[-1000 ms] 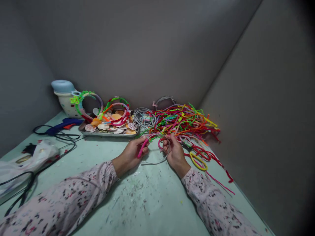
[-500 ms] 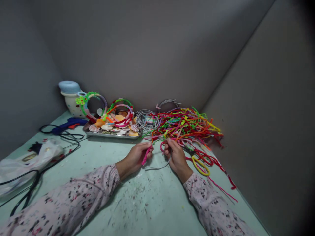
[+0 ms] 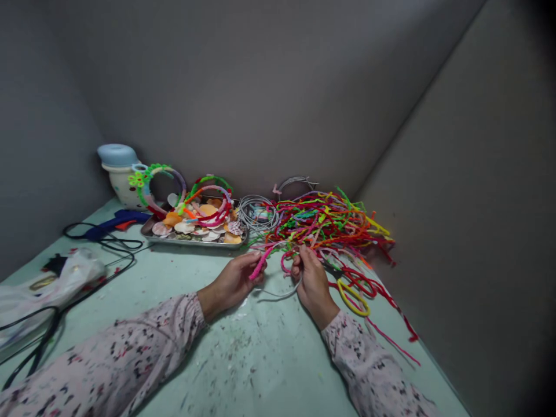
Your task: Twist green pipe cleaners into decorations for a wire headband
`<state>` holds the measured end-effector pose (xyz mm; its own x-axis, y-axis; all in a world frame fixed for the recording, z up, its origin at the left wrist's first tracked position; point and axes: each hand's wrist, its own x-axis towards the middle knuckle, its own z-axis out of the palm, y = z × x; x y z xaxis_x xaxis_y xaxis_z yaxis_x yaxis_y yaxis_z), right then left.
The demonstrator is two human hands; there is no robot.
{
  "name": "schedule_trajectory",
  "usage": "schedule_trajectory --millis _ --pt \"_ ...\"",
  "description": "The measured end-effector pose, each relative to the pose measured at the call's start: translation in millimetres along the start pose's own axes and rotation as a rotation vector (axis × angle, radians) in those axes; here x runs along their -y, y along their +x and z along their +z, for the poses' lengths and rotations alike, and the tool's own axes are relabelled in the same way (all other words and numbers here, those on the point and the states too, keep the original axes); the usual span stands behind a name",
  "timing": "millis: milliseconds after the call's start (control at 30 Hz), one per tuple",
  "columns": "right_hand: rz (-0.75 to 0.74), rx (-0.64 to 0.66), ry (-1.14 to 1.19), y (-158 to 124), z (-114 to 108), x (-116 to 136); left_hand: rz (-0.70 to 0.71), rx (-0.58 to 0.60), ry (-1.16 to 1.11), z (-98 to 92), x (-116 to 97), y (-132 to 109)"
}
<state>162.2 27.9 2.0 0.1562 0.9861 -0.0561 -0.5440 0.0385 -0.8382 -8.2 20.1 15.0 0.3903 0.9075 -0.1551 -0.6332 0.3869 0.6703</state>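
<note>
My left hand [image 3: 234,281] is closed on the pink-wrapped end of a thin grey wire hoop [image 3: 278,294], with the pink pipe cleaner [image 3: 259,267] sticking up between the fingers. My right hand [image 3: 311,281] pinches the other part of the same hoop, where pink fuzz loops round it. Both hands rest low over the pale green table [image 3: 243,353], just in front of a big tangle of coloured pipe cleaners [image 3: 330,223]. Both sleeves are pink with dark speckles.
A metal tray [image 3: 195,240] with shells and wrapped hoops stands behind my left hand, bare wire hoops [image 3: 258,211] beside it. A white jar with a blue lid [image 3: 119,174], a blue glue gun [image 3: 115,223], black cables [image 3: 87,272] and a plastic bag [image 3: 52,284] lie left. Grey walls enclose the table.
Both hands keep their grip on the hoop and have shifted only slightly; the pink end in my left hand tilts a little more upward. The camera view has drifted a little.
</note>
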Motion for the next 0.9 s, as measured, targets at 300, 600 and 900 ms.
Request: schedule_trajectory --millis 300,600,900 --pt "-0.014 -0.010 -0.026 -0.5 -0.3 -0.8 -0.008 0.078 0.122 0.2 -2.5 -4.0" --pt "-0.041 0.008 -0.115 0.4 -1.1 -4.1 -0.033 0.045 0.052 0.5 -3.9 -0.5" --pt "-0.053 0.034 -0.228 0.6 -3.3 -7.6 -0.015 0.077 0.039 -2.5 -3.3 5.9"
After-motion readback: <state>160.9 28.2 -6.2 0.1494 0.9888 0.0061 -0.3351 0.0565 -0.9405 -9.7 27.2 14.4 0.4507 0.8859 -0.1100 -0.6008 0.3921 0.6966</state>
